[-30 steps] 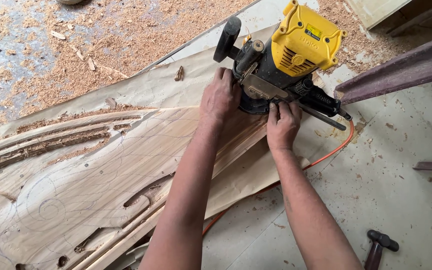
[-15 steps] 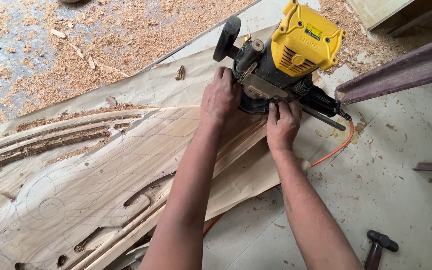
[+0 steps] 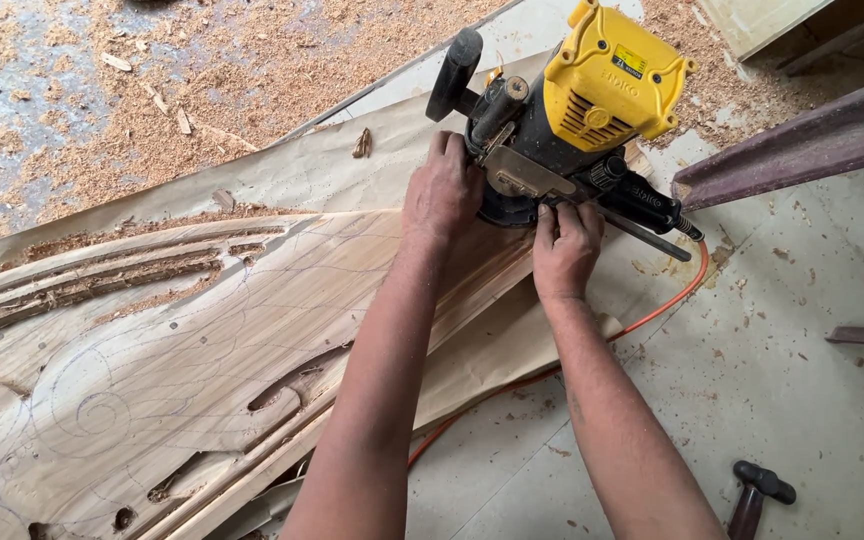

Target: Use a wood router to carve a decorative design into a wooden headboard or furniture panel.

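As before, both hands — left hand (image 3: 442, 195), right hand (image 3: 565, 248) — stay gripping router (image 3: 562, 130).

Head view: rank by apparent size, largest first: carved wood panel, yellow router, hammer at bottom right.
1. Carved wood panel, largest by far.
2. Yellow router, held by left hand and right hand.
3. Hammer, smallest, though partly cut off by the frame.

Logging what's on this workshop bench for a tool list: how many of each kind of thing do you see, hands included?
Yellow and black power router: 1
Orange power cord: 1
Pale carved wooden panel with pencilled scrolls: 1
Black-headed hammer at the lower right: 1
Dark wooden beam: 1
Bare hands on the router's base, left hand and right hand: 2
Total: 7
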